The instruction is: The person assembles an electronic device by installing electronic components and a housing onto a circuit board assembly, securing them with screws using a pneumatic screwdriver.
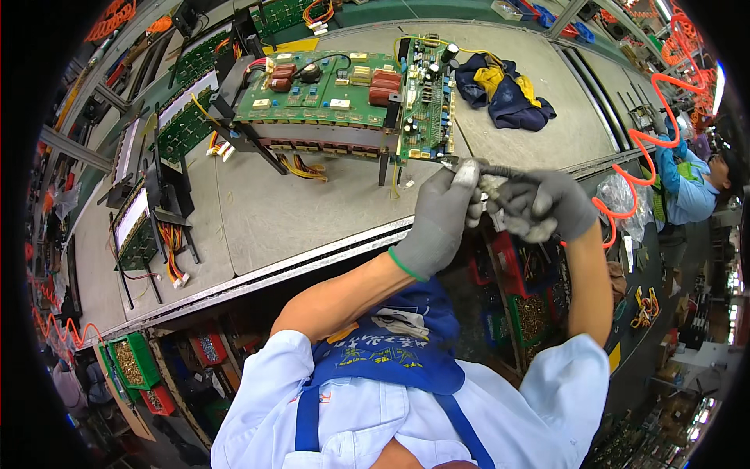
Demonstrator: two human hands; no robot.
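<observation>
Both my hands wear grey work gloves and meet just past the near edge of the bench. My left hand (439, 223) is closed, its thumb and fingers pinched together; what they hold is hidden. In my right hand (551, 205), the curled fingers grip a thin dark rod-shaped tool (504, 170) that points left toward my left thumb. Small pale bits show between the hands, too blurred to name. Just beyond my left hand stands a narrow upright green circuit board (426, 98). It joins a wide green circuit board (312, 94) with red and white components, raised on a black frame.
A dark blue and yellow cloth (504, 90) lies right of the boards. More board assemblies (141, 219) with wire bundles stand at the left. A coiled orange air hose (637, 168) hangs on the right. Bins of small metal parts (133, 359) sit below the bench. Another person (691, 187) works far right.
</observation>
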